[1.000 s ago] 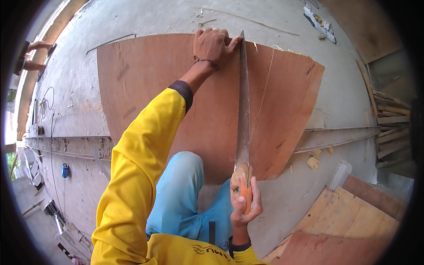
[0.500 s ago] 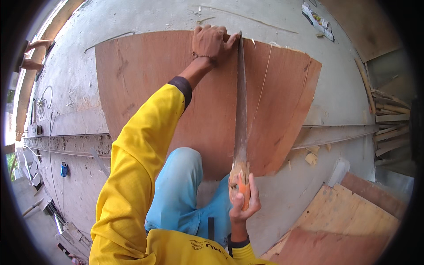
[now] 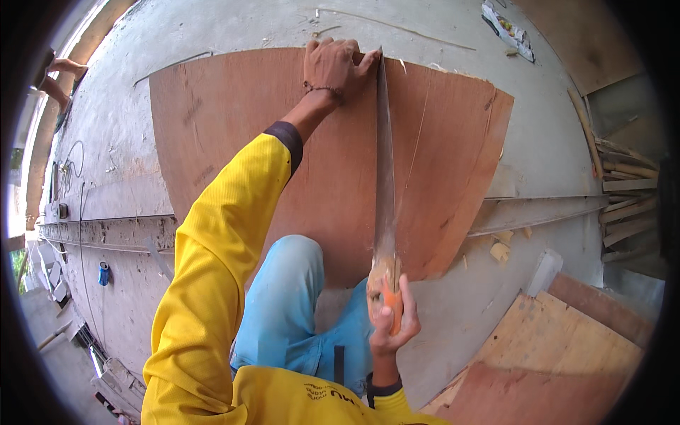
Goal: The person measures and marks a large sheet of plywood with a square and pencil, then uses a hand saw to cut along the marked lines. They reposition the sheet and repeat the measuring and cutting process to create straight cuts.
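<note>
A large reddish plywood sheet (image 3: 453,156) lies across my view, with a splintered far edge and a thin pale line on it. My left hand (image 3: 333,71) is curled over that far edge, just left of a handsaw blade (image 3: 384,163). The long blade runs from the edge toward me, tip at the edge. My right hand (image 3: 393,326) is closed on the saw's worn wooden and orange handle (image 3: 389,297). My bent knee (image 3: 290,269), in light blue trousers, is at the near side of the sheet.
Another person's bare legs (image 3: 60,71) show at far left. A metal channel (image 3: 538,212) runs behind the sheet. Stacked boards (image 3: 538,340) lie lower right, wood strips (image 3: 627,198) at right. A blue can (image 3: 104,273), loose cable (image 3: 83,241) and crumpled bag (image 3: 508,32) lie around.
The whole scene sits slightly higher and further left in the picture than a second ago. Hands and saw keep nearly the same place on the plywood, with the same holds.
</note>
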Tool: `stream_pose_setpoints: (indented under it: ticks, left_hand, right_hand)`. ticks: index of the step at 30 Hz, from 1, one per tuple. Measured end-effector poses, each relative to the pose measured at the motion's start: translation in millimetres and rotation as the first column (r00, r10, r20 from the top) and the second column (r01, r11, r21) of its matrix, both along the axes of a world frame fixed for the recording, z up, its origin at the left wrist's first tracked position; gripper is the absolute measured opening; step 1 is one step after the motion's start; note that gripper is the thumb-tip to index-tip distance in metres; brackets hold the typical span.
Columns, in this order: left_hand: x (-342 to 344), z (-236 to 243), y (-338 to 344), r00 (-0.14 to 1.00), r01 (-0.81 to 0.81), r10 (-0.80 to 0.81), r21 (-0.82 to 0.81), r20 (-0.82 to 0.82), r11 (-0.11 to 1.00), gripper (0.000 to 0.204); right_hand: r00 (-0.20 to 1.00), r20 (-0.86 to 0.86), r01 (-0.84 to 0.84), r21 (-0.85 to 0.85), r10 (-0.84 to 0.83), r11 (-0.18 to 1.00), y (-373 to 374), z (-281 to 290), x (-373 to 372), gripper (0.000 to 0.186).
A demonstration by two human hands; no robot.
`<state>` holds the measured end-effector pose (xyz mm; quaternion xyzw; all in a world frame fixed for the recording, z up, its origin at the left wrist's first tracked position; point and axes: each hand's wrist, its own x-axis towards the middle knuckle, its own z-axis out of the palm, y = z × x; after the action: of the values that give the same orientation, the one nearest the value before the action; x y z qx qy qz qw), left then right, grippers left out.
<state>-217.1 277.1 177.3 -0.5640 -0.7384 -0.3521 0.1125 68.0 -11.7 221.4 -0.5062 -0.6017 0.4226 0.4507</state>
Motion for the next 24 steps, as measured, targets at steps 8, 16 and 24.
stream_pose_setpoints:
  ticks: [8,16,24]
  left_hand:
    - [-14,-3,-1,0.997,-0.037,0.035,-0.030,-0.069,0.999,0.049]
    - [-3,-12,1,0.999,-0.010,0.012,0.046,-0.051,0.999,0.049]
    - [-19,-14,1,0.997,-0.045,0.043,-0.022,-0.071,0.999,0.047]
  right_hand:
    - [0.998,-0.019,-0.047,0.263,0.054,0.964,142,1,-86,0.047]
    - [0.996,0.089,0.006,0.027,-0.009,1.000,-6,-2,4,0.060]
    - [0.996,0.084,-0.048,0.191,0.033,0.980,96,-23,-60,0.055]
